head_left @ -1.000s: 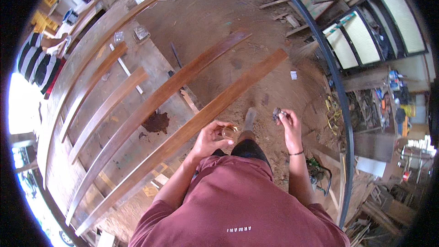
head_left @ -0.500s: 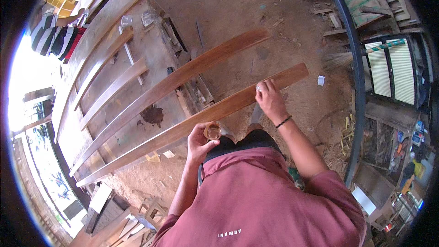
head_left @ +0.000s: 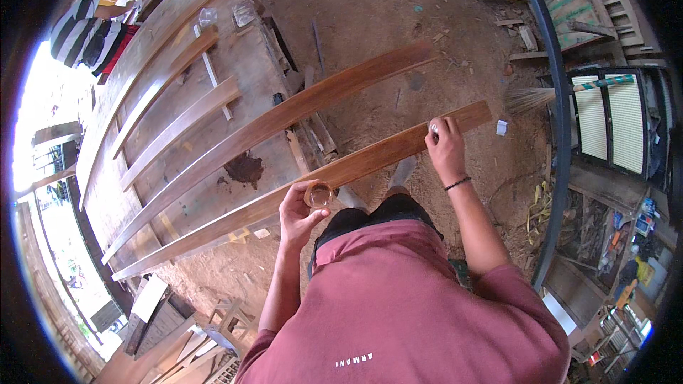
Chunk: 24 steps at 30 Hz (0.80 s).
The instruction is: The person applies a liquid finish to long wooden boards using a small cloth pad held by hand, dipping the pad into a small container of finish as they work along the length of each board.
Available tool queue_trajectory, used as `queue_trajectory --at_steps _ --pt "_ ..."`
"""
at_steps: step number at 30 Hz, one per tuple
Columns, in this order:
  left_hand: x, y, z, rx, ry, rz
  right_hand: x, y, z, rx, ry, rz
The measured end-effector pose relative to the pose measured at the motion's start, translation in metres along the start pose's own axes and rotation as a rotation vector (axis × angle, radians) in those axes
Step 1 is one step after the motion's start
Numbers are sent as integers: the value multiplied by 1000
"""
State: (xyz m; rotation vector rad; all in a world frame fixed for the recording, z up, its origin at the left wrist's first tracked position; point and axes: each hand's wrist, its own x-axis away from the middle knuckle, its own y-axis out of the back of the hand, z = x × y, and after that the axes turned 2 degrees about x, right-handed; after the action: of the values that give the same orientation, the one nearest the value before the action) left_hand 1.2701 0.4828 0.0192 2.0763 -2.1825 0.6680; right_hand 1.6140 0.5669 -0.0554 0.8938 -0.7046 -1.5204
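My left hand [head_left: 294, 215] grips a small round glass-like cup [head_left: 321, 196] with amber-brown contents, held beside the near edge of a long wooden board [head_left: 370, 161]. The board is reddish-brown and slants up to the right across the view. Close to its right end, my right hand [head_left: 447, 153] is closed with fingertips down on the board's face. A little whitish wad [head_left: 434, 129] shows at its fingertips; most of it is hidden. Just beyond lies a second, similar brown board [head_left: 313, 103].
Both boards rest partly on a worn worktable [head_left: 263, 131] with paler strips [head_left: 178, 131] and a dark stain. A person in striped clothing [head_left: 75, 39] stands at its far left. To the right are a dark metal bar [head_left: 558, 121], a broom [head_left: 530, 99] and scrap wood.
My right hand has slid right along the board toward its end. My left hand, still holding the cup, has shifted slightly left.
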Motion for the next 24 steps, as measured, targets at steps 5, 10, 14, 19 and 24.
queue_trajectory --at_steps 5,10,14,19,24 --pt "-9 -6 -2 -10 -15 58 45 -69 87 67 394 213" --pt "-13 -4 -3 6 2 86 29 -29 40 -142 78 36" --pt "-13 -6 -8 -28 24 117 22 1 1 -21 -187 -93" --pt "-16 -9 -7 -30 42 138 54 -42 86 -184 260 11" --pt "-10 -10 -9 -21 29 131 24 8 -26 124 -122 -185"
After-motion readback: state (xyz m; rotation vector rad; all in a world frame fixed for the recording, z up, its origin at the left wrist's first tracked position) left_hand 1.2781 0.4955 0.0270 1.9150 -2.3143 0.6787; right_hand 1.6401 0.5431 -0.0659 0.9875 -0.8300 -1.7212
